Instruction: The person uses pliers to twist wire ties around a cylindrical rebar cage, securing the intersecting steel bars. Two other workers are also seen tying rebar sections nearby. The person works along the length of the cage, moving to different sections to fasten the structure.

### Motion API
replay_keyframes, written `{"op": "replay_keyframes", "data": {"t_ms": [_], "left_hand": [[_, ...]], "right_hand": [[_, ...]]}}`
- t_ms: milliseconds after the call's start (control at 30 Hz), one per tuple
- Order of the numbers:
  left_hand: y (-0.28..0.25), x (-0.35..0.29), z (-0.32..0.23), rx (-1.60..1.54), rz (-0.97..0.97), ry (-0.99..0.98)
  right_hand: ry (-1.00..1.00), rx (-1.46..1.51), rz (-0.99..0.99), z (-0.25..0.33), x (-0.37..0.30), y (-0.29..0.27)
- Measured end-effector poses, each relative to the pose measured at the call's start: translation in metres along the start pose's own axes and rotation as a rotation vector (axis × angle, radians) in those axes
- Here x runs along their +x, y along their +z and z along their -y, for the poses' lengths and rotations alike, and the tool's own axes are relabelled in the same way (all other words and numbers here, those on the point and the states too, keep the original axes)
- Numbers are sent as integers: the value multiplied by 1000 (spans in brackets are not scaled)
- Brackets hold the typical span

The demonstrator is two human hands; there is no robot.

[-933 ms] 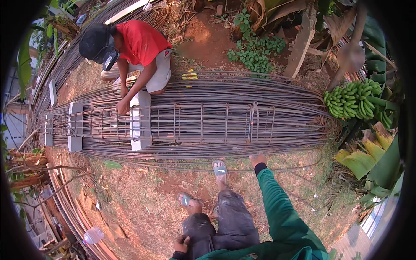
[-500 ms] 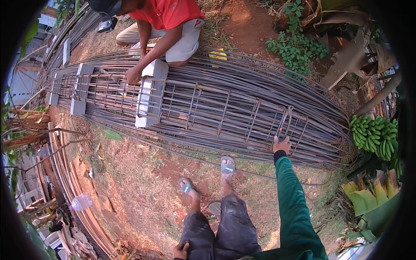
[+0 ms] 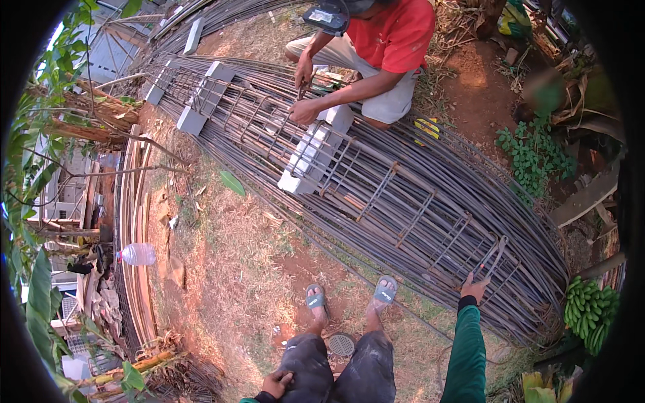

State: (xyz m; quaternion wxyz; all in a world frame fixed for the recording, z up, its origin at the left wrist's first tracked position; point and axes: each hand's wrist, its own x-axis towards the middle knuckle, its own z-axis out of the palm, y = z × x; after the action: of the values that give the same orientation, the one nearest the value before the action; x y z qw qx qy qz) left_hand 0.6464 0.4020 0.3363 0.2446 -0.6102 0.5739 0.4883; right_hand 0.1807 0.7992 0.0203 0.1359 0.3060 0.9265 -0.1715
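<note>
My right hand (image 3: 476,287) grips the handles of long-handled pincers (image 3: 495,256) with a reddish patch on a handle. Their head lies over the near right end of a narrow rebar cage (image 3: 413,225), among its stirrups. Against my dark trousers my left hand (image 3: 277,384) rests with curled fingers; whatever they may hold is hidden. Across the cage, a person in a red shirt (image 3: 396,37) crouches, one hand (image 3: 306,111) on the bars and the other around a dark tool. Pale blocks (image 3: 299,176) stand under the cage.
Long steel bars (image 3: 470,174) lie bundled beneath the cage. Green bananas (image 3: 591,312) hang at the right end. Wooden planks (image 3: 127,235) and a clear plastic bottle (image 3: 139,254) lie to the left. My sandalled feet (image 3: 385,290) stand on dry grass.
My view has swung, so the cage now slants down to the right. The crouching person's hands have come up above the bars, with a tool visible. My right hand still grips the pincers.
</note>
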Motion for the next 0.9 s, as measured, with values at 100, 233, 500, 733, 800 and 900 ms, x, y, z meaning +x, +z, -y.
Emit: {"op": "replay_keyframes", "data": {"t_ms": [100, 233, 500, 733, 800, 900], "left_hand": [[-4, 0, -8, -3, -33, 32], [-24, 24, -21, 69, -38, 13], [-86, 73, -21, 99, -135, 151], [-176, 127, -9, -47, -125, 186], [-199, 140, -12, -173, -98, 159], [-237, 151, -30, -375, -40, 58]], "right_hand": [[120, -62, 126, 38, -17, -31], [97, -11, -19, 10, 18, -17], [197, 196, 25, 85, -27, -57], [30, 756, 8, 90, -186, 4], [269, 554, 249, 132, -270, 0], [492, 744, 548, 212, -403, 27]]}}
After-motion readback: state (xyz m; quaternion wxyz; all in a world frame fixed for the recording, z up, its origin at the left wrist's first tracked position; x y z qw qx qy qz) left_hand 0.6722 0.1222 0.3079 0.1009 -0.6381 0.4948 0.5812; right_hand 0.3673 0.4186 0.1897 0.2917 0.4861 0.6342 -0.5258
